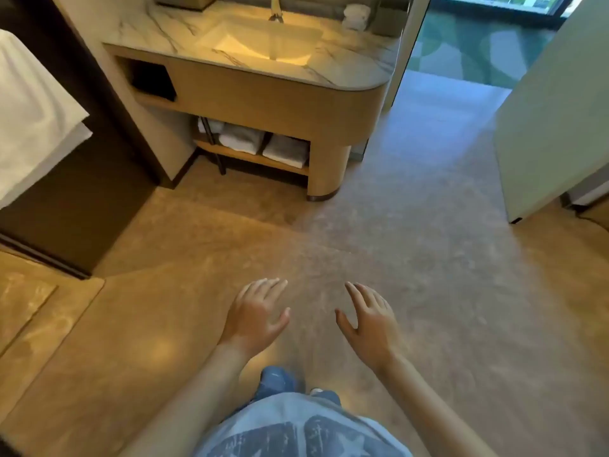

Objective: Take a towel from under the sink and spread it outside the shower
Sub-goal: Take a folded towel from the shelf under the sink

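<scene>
Folded white towels (pixel 286 150) lie on the low wooden shelf (pixel 253 158) under the sink (pixel 263 41), at the upper middle of the head view. A second folded towel (pixel 242 138) sits to their left. My left hand (pixel 255 316) and my right hand (pixel 370 319) hover side by side over the bare floor, well short of the vanity. Both have straight, spread fingers and hold nothing.
The marble-topped vanity (pixel 296 107) stands ahead. A white towel (pixel 29 117) hangs at the left by a dark frame (pixel 99 166). An open doorway (pixel 461 61) and a pale door (pixel 553 120) are at the right. Rolled cloths (pixel 356 14) sit on the counter.
</scene>
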Available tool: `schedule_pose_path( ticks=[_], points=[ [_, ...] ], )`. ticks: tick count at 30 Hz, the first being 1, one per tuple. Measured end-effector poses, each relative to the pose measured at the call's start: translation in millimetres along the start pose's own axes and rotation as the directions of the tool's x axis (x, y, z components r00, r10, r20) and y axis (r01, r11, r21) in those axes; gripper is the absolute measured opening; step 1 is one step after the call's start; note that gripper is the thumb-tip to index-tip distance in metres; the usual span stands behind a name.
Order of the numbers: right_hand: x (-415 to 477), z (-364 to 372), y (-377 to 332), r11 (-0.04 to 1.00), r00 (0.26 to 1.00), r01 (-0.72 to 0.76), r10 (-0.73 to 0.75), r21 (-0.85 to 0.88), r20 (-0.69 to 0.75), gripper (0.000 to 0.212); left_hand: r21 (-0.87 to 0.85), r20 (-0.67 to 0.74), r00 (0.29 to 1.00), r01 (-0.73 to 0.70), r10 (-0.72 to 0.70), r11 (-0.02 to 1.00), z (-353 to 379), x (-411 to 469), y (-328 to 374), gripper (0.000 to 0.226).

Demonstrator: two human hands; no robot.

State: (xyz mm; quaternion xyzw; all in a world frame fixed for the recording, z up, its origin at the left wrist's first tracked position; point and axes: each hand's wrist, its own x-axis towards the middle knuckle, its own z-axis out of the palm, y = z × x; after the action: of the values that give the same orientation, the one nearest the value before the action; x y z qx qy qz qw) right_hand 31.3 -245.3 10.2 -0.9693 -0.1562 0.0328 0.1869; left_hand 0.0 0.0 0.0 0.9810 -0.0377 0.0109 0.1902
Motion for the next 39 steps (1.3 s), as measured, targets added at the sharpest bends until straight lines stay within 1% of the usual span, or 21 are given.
schedule_pose_path(
  ticks=[3,6,8,13,16,21,25,28,31,36,39],
  points=[
    [10,1,-2,0.998,0.997,0.051,-0.049,0.037,-0.065,0.051,-0.011,-0.042,0.999,0.025,-0.026,1.0,-4,2,5,0.053],
    [23,0,-5,0.996,0.996,0.078,-0.076,0.043,-0.054,0.052,-0.019,-0.069,0.994,0.078,-0.079,0.997,-11,3,9,0.053],
    [36,-2,-6,0.993,0.991,0.109,-0.105,0.04,-0.086,0.053,-0.026,-0.107,0.989,0.099,-0.101,0.995,-18,8,7,0.053],
    [87,-14,-26,0.983,0.965,0.18,-0.169,0.037,-0.202,0.052,-0.058,-0.217,0.969,0.108,-0.119,0.992,-51,44,-7,0.053],
    [128,-13,-40,0.979,0.953,0.203,-0.191,0.029,-0.235,0.05,-0.053,-0.257,0.96,0.098,-0.109,0.994,-66,74,-26,0.053],
    [202,10,-62,0.98,0.964,0.199,-0.193,0.014,-0.184,0.051,-0.018,-0.228,0.967,0.114,-0.115,0.993,-71,129,-80,0.053],
    [268,31,-84,0.985,0.973,0.172,-0.166,0.024,-0.159,0.051,-0.057,-0.182,0.971,0.149,-0.157,0.987,-73,179,-137,0.055],
    [319,33,-105,0.987,0.979,0.156,-0.151,0.028,-0.134,0.051,-0.076,-0.154,0.972,0.17,-0.18,0.983,-85,216,-178,0.058],
    [368,30,-123,0.988,0.98,0.152,-0.147,0.032,-0.138,0.052,-0.072,-0.163,0.967,0.186,-0.195,0.98,-105,256,-216,0.059],
    [440,22,-137,0.988,0.975,0.141,-0.129,0.059,-0.182,0.051,-0.017,-0.149,0.977,0.152,-0.152,0.988,-134,334,-257,0.059],
    [478,22,-135,0.99,0.977,0.138,-0.13,0.033,-0.169,0.05,-0.007,-0.132,0.983,0.131,-0.131,0.991,-138,377,-268,0.057]
  ],
)
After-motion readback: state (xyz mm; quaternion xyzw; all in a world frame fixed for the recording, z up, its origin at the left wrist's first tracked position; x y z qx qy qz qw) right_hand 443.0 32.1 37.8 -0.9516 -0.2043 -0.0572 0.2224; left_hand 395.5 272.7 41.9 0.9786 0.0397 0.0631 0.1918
